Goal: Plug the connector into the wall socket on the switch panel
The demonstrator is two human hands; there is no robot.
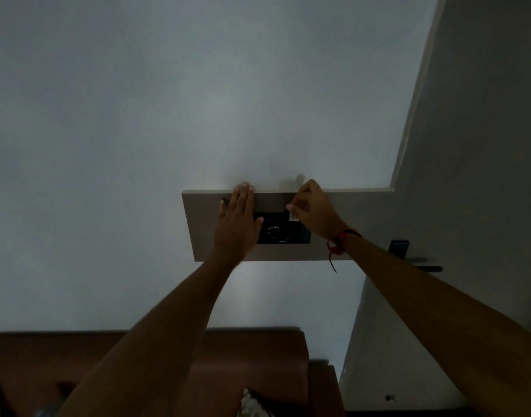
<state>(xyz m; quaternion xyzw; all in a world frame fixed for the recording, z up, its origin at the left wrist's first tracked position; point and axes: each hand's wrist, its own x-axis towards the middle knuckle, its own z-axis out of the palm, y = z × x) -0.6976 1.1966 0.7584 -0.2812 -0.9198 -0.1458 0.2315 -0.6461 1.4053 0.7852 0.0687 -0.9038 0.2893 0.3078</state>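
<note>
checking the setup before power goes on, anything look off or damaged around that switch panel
Nothing stands out. The black switch panel sits square on its beige board; left hand lies flat beside it, right hand holds the white connector at its top edge. Dim light hides detail.

Beige wall board [348, 236] carries black switch panel [283, 233]; round dial [273, 230] at panel centre; left hand [237, 219] flat on board at 9 o'clock.

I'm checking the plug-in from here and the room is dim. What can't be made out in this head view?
- Wall socket: not visible; the right hand covers that corner of the black switch panel.
- Connector: only a small pale piece shows between the fingers; prongs hidden.
- Panel's left edge: covered by the left hand, flat on the board.
- Panel markings: too dark and small to read.
</note>
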